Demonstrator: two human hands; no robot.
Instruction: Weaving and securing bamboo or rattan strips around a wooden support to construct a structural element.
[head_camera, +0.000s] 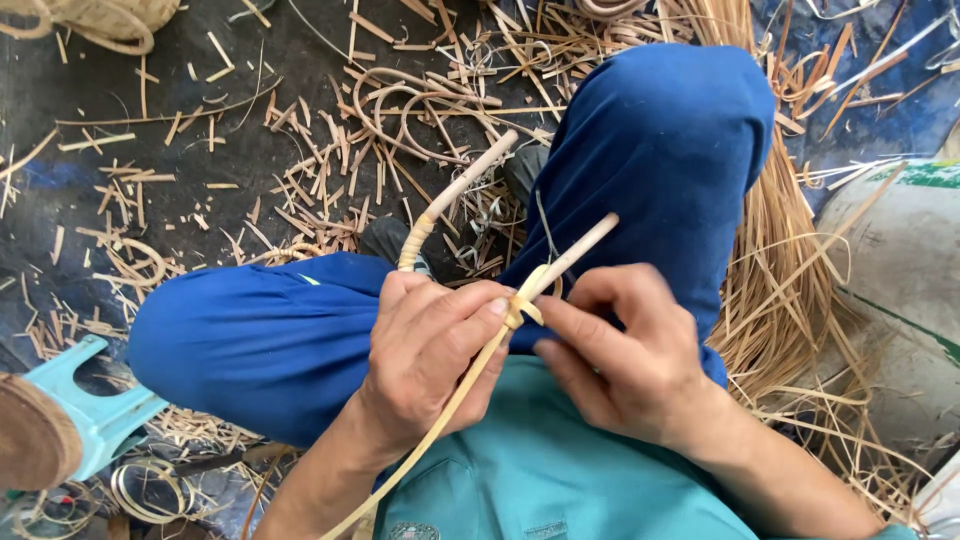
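left hand (425, 350) clamped on bent cane (470, 185), right hand (625, 355) pinching thin strip (525, 300) wound round it (cane scraps (300, 170) litter the floor)

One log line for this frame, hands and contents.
left hand: grips bent cane | right hand: pinches thin strip at cane | floor: cane scraps
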